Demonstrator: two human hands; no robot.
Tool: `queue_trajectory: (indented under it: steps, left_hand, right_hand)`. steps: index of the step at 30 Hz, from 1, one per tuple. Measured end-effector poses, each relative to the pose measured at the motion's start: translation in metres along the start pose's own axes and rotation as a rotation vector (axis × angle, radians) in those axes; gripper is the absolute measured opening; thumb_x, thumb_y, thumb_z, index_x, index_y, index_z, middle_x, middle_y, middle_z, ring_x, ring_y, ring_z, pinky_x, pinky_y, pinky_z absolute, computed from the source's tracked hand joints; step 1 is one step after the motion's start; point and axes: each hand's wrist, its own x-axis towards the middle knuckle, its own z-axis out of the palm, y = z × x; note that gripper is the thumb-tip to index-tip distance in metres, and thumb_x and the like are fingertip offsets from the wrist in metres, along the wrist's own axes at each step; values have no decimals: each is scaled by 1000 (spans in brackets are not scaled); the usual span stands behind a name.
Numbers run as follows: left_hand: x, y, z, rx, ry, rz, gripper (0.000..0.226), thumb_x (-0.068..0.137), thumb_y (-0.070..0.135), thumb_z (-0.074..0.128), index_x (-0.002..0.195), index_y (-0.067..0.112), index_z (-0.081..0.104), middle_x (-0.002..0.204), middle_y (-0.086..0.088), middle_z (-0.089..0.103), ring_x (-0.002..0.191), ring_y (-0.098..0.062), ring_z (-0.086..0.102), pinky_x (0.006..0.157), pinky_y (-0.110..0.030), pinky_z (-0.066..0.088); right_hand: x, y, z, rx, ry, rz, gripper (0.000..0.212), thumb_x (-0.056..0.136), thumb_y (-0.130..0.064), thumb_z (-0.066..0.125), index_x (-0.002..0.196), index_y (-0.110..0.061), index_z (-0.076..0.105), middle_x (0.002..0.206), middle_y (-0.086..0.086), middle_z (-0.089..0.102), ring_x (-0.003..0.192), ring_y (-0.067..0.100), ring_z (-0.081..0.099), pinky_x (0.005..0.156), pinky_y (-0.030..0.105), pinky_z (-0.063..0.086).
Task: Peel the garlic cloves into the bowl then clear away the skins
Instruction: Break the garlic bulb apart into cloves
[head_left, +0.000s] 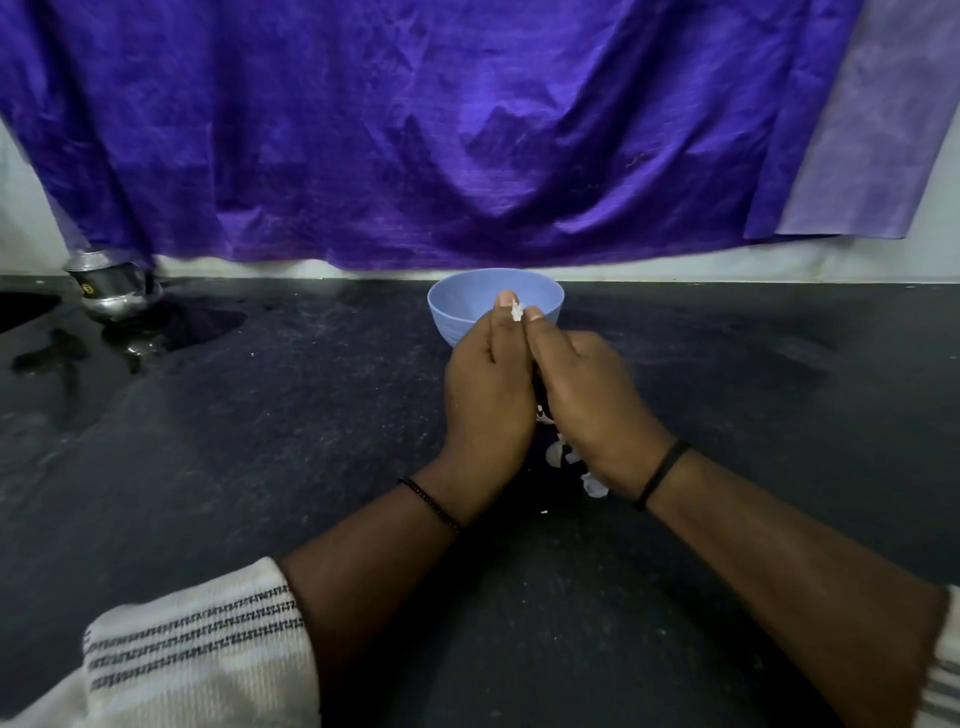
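Note:
A pale blue bowl (457, 306) stands on the dark counter near the wall. Just in front of it my left hand (488, 400) and my right hand (587, 405) are pressed side by side, thumbs up. Between the two thumb tips I pinch a small white garlic clove (517, 310) over the bowl's near rim. Loose white garlic skins (569, 460) lie on the counter under my right hand and wrist, partly hidden. The bowl's inside is mostly blocked by my thumbs.
A steel pot (111, 288) stands at the far left by a wet patch (78, 358) on the black counter (260, 441). A purple cloth (467, 130) hangs on the wall behind the bowl.

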Motion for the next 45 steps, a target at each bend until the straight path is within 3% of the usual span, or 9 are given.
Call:
queue_trajectory:
  steps: [5,12,19,22,25,29,34,42,45]
  left_hand:
    - [-2,-1,1,-9,-6,-10,46,107,32,37,87,-1,62,84,-20,69,80,-29,67,70,-45,55]
    - [-3,5,-3,-101,-101,-31,51,105,37,37,96,-8,60,95,-34,63,92,-49,61,78,-57,53]
    - [5,13,-10,-284,-192,-370,34,105,38,41,102,16,67,99,-17,72,88,-24,68,76,-36,56]
    - [9,17,-14,-300,-231,-485,37,102,46,43,99,15,65,69,-6,65,57,-15,60,50,-22,45]
    - [11,18,-15,-174,-270,-413,45,103,49,38,88,14,61,58,-4,51,42,-9,43,43,-18,30]
    - [9,13,-14,-131,-337,-293,46,107,39,33,84,5,54,55,-8,50,43,-11,51,42,-18,40]
    - [15,0,-18,102,-375,-320,43,107,39,32,83,11,53,54,-4,53,37,-7,43,35,-16,29]
    - [29,-7,-31,311,-420,-205,39,105,38,43,78,13,58,64,-8,59,39,-13,46,39,-18,35]
    - [29,-7,-34,357,-485,-183,41,103,44,43,80,14,60,67,-8,65,41,-12,49,41,-18,37]
  right_hand:
    - [1,4,1,80,9,-3,45,105,-38,41,87,-17,77,84,4,76,86,17,72,83,42,57]
    - [-3,6,-5,93,-55,-116,49,107,-30,36,66,-25,63,51,-17,60,56,-3,57,58,15,41]
    - [-2,14,-1,-91,10,-274,55,106,-31,38,54,-36,54,49,-20,54,51,1,52,54,17,35]
    - [-2,11,-4,-80,-43,-257,47,107,-30,39,62,-30,52,50,-19,53,49,1,49,52,13,35]
    - [1,9,-13,58,-128,-93,47,105,-37,40,63,-16,48,53,-10,45,48,4,38,49,18,33]
    - [3,14,-20,15,-245,42,42,105,-40,39,76,-15,55,61,-6,48,50,7,41,46,19,35]
    - [4,21,-23,-1,-298,187,34,106,-33,43,81,-13,55,65,0,51,47,11,45,34,20,28]
    - [12,33,-36,-476,-184,-111,29,100,-31,53,78,-14,62,72,-1,67,56,4,56,57,25,44]
    - [12,36,-39,-516,-129,-191,24,97,-31,61,77,-18,63,66,-7,62,62,4,56,54,20,40]
